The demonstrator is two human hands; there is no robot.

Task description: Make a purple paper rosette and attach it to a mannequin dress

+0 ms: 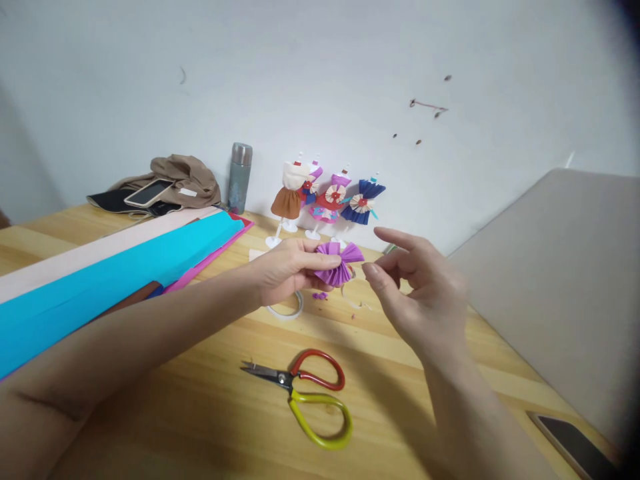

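Purple pleated paper [353,253] | pinched, partly hidden by left fingers [323,261] | right fingers [399,239] parted

Left hand [283,270] in a pinch grip, right hand [430,300] loose, fingers parted.
Left arm [150,340] stretched in from lower left, left thumb [323,261] laid forward on top; right forearm [475,407] angles up from lower right, index finger [400,239] pointing toward left hand, right thumb [385,287] below it, tips apart, other fingers curled.
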